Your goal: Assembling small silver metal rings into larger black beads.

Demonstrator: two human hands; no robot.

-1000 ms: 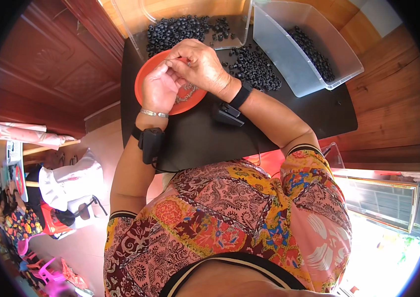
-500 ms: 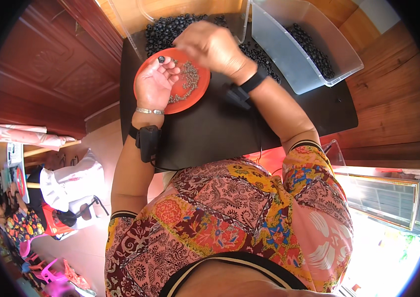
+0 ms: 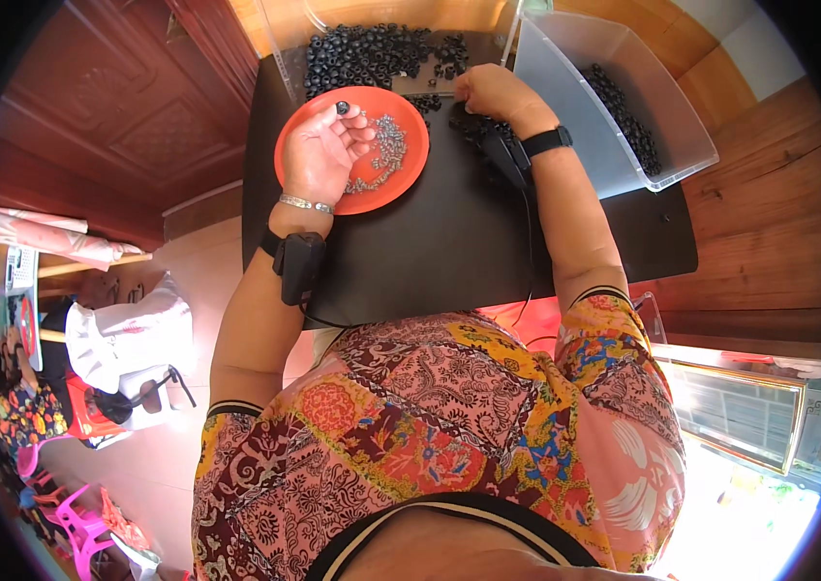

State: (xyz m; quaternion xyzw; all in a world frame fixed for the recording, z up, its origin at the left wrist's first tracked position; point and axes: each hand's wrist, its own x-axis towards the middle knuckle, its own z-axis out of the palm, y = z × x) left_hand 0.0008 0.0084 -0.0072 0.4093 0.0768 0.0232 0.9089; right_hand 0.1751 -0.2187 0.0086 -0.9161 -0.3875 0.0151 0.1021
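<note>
My left hand (image 3: 321,155) rests palm up over the left side of an orange-red plate (image 3: 409,186). Its thumb and forefinger pinch a small round black part (image 3: 342,108), while the other fingers curl loosely. Small silvery metal pieces (image 3: 390,145) lie scattered on the plate. To the right of the plate, my right hand (image 3: 502,94) is closed with fingertips together, close above a heap of small black parts (image 3: 469,124). Whatever is between those fingertips is hidden. Beyond the plate lies a larger pile of black round parts (image 3: 362,58) in a clear container.
A translucent plastic bin (image 3: 565,121) with black parts in it stands at the right of the dark table (image 3: 410,261). A cable (image 3: 530,242) hangs from my right wrist device. Far left, another person (image 3: 33,412) sits near a white sack (image 3: 130,334).
My right hand has moved right, away from above the plate to the heap of small black parts. My left hand still holds the black part; the whole view has shifted slightly.
</note>
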